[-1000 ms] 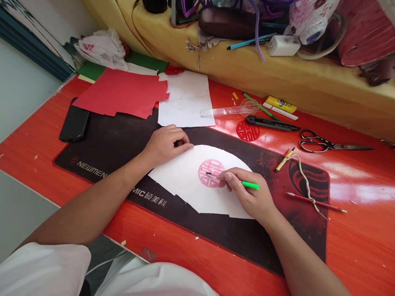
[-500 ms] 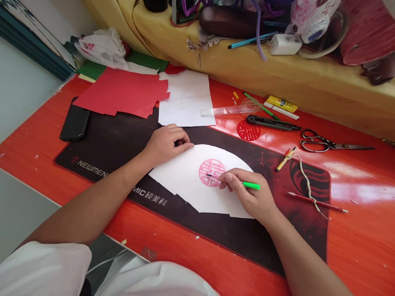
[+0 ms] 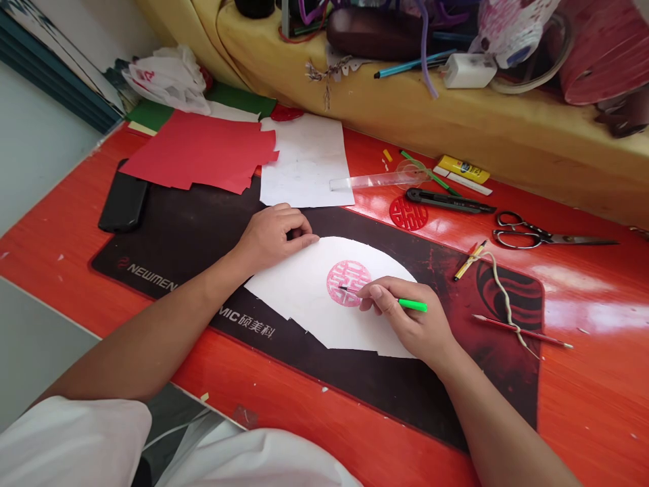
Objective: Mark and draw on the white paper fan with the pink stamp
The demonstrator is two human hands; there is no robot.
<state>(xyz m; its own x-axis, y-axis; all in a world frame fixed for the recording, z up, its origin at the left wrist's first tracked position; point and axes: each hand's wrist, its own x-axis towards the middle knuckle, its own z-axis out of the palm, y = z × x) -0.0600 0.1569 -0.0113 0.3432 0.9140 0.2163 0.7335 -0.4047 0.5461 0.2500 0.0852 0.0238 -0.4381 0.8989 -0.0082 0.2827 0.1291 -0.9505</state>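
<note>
2 hands at work over a fan-shaped sheet of white paper (image 3: 289,281), which lies flat on the dark desk mat (image 3: 195,223) on the red table (image 3: 593,399). a round pink pattern (image 3: 334,274) is marked near the sheet's middle.

right hand (image 3: 405,311): fingers closed in a writing hold on a green-ended pen (image 3: 413,306); dark tip over the pink pattern, pen slanted. contact of tip with paper: cannot tell.

left hand (image 3: 276,237): rests at the sheet's upper left edge, fingers curled, thumb at the paper. whether it pinches the edge: cannot tell.

nearby: red openwork disc (image 3: 408,214) beyond the sheet, just below the black cutter (image 3: 451,201); scissors (image 3: 537,235) to the right of both. red pencil (image 3: 532,333) with a pale cord (image 3: 501,291) across it, right of the right hand. black phone (image 3: 123,203) at the mat's far left corner.
</note>
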